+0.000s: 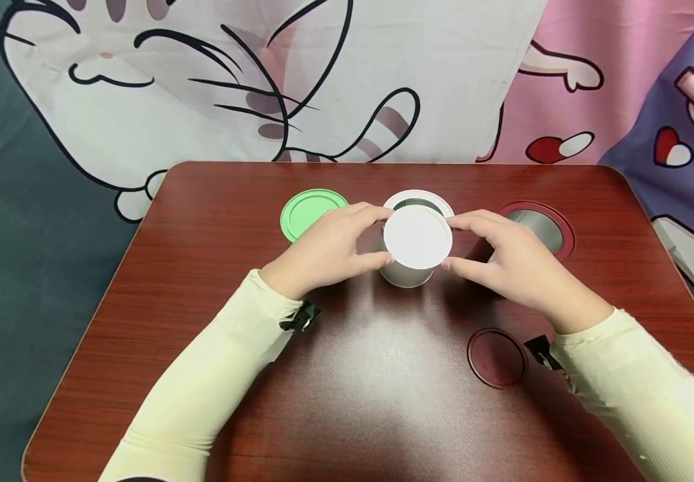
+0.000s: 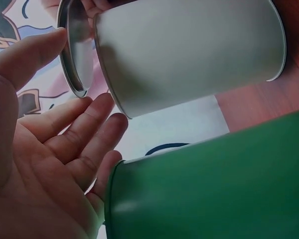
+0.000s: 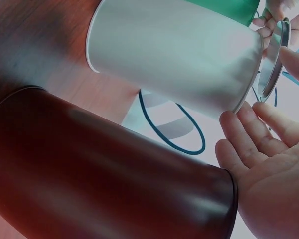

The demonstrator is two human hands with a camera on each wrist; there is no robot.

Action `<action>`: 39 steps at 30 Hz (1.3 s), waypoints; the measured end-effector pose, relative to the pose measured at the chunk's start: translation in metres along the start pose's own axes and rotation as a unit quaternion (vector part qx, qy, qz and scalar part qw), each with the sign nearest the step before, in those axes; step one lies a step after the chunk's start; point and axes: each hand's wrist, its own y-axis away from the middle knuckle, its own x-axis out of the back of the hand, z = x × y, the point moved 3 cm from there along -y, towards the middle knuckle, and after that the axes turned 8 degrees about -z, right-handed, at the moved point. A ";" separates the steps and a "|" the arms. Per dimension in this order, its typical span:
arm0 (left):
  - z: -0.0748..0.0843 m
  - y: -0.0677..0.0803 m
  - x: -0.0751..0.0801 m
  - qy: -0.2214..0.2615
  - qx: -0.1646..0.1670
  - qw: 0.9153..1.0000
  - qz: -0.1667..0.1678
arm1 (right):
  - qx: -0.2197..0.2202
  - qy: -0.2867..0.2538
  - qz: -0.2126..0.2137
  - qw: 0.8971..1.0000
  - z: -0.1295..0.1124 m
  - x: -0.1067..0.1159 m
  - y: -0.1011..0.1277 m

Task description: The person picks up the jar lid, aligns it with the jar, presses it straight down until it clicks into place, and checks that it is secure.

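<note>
- I hold a round white lid between my two hands, just above the white can.
- The lid is flat and plain white on top, with a thin raised rim. From the wrist views its under side looks shiny like metal.
- My left hand pinches the lid's left edge with thumb and fingertips. My right hand pinches the right edge the same way.
- The lid sits a bit tilted and off to the near side, so part of the can's open mouth shows behind it. I think it is not touching the can's rim, but I cannot be sure.
- The white can stands in the middle of the brown table.
- A green can with its lid on stands close on the left, and an open dark red can close on the right.
- A dark red lid lies flat near my right wrist.
- The near part of the table is bare wood.
</note>
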 end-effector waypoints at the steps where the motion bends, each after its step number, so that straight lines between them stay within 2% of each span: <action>1: 0.000 0.000 0.000 0.000 0.001 1.000 -0.001 | -0.001 0.001 0.000 1.000 0.000 0.000 0.000; 15: -0.003 -0.006 -0.001 -0.008 0.001 1.000 -0.006 | -0.027 0.001 -0.006 1.000 0.003 0.002 -0.004; 25: -0.006 -0.010 -0.001 0.002 -0.001 1.000 0.001 | -0.033 0.001 -0.012 0.999 0.008 0.003 -0.007; 39: -0.009 -0.015 0.000 0.014 0.007 1.000 -0.010 | -0.033 0.001 -0.004 0.999 0.009 0.006 -0.011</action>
